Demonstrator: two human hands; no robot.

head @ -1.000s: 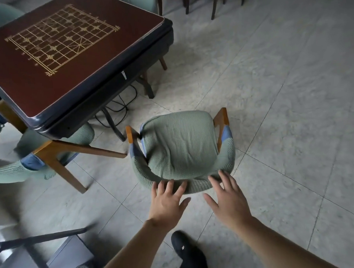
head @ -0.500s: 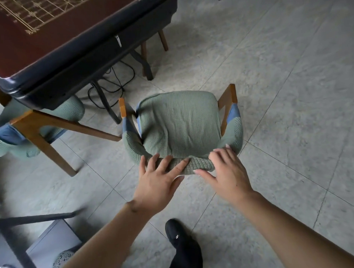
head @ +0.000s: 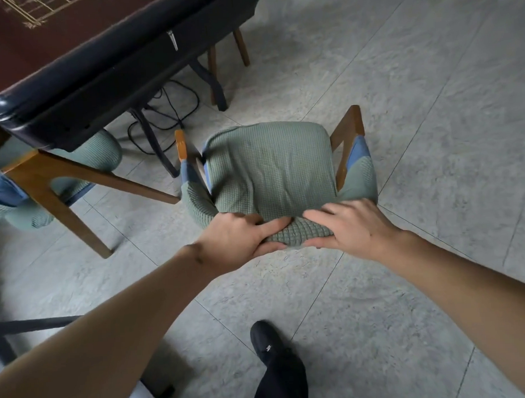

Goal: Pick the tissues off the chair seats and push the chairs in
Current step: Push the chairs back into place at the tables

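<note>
A wooden chair [head: 272,168] with a green knit cover stands on the floor a short way out from the table [head: 99,64], its seat bare, with no tissue on it. My left hand [head: 236,239] grips the left part of the curved backrest, fingers over the top and thumb underneath. My right hand [head: 349,228] holds the right part of the same backrest the same way. A second green-covered chair [head: 58,177] sits at the left, partly under the table corner.
Black cables [head: 167,112] and the table's dark legs lie on the floor beyond the chair. My dark shoe [head: 277,357] is below the chair. A dark metal frame [head: 26,326] crosses the lower left. Grey tiled floor spreads out to the right.
Both hands came forward from just behind the chair and closed on its backrest. The view moved closer to the chair and table.
</note>
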